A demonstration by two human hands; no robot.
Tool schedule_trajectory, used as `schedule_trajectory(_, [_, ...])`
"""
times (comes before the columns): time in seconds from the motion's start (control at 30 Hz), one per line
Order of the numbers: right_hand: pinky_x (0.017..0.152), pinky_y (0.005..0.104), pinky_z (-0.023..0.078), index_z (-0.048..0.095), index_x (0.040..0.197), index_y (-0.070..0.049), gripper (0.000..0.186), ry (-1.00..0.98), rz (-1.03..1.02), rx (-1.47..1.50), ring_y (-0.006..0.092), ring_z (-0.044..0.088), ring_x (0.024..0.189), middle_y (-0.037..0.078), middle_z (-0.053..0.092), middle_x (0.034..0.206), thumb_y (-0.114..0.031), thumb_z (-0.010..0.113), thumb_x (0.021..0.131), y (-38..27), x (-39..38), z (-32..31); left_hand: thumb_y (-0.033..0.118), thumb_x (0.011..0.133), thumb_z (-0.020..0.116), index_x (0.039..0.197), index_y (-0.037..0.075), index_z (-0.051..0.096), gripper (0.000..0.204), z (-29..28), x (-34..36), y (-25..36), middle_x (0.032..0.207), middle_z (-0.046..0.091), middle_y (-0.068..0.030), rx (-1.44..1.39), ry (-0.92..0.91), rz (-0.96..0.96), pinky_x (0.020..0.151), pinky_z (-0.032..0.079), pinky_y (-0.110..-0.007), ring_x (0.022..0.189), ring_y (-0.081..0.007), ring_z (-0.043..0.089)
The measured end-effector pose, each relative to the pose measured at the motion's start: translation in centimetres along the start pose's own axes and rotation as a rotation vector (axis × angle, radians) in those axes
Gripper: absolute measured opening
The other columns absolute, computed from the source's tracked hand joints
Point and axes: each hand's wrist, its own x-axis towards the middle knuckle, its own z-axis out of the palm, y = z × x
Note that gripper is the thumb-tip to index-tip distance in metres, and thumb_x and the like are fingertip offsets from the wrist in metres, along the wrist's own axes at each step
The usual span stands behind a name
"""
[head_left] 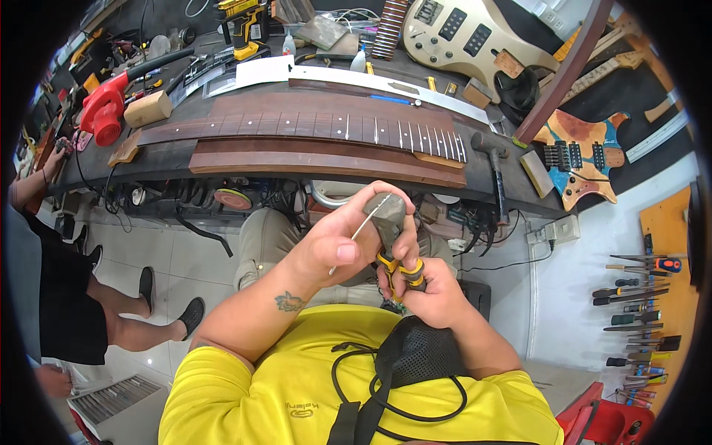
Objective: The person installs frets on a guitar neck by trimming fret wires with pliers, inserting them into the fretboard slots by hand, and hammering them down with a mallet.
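In front of my chest, my left hand (345,233) is closed around a short, thin, silvery fret wire (362,225), its thumb lying alongside. The wire runs across the broad grey head of a pair of pliers (387,216), and my left fingers curl behind that head. My right hand (434,294) grips the pliers by the yellow-and-black handles. Beyond my hands, a dark guitar neck (311,127) lies along the bench on a brown wooden board (326,159). Silvery frets sit across the neck's right part; its left part shows slots and pale dots.
A hammer (498,174) lies at the bench's right edge, near a blue-and-wood guitar body (582,159). A cream bass body (475,41) lies at the back. To the left are a red blower (104,111) and another person (111,297). Files hang on an orange board (667,230).
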Motion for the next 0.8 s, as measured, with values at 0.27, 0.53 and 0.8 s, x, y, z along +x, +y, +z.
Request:
schedule_trajectory(0.27, [0.073, 0.0361, 0.047, 0.055, 0.078, -0.002, 0.013, 0.004, 0.003, 0.056, 0.0215, 0.061, 0.083, 0.011, 0.061, 0.085, 0.011, 0.054, 0.079, -0.5, 0.1, 0.8, 0.047, 0.081, 0.088, 0.145, 0.005, 0.046, 0.087, 1.1, -0.5, 0.2, 0.104, 0.057, -0.0106, 0.014, 0.034, 0.0, 0.094, 0.05, -0.042, 0.1, -0.0269, 0.061])
schedule_trajectory(0.53, [0.079, 0.035, 0.048, 0.056, 0.082, -0.004, 0.011, -0.023, 0.079, 0.181, 0.0207, 0.062, 0.086, 0.011, 0.064, 0.094, 0.007, 0.054, 0.079, -0.5, 0.7, 0.4, 0.046, 0.084, 0.086, 0.157, 0.006, 0.04, 0.095, 0.0, 0.3, 0.2, 0.117, 0.062, -0.0162, -0.02, -0.033, 0.054, 0.097, 0.051, -0.043, 0.109, -0.0295, 0.063])
schedule_trajectory(0.8, [0.087, 0.0344, 0.048, 0.065, 0.09, -0.002, 0.019, -0.22, 0.133, 0.358, 0.0214, 0.066, 0.098, 0.012, 0.068, 0.11, 0.004, 0.052, 0.077, -0.6, 0.9, -0.5, 0.004, 0.096, 0.07, 0.118, 0.005, 0.076, 0.023, 0.6, -0.6, 5.0, 0.128, 0.076, -0.0206, 1.643, -0.034, 0.772, 0.113, 0.05, -0.053, 0.128, -0.0398, 0.069])
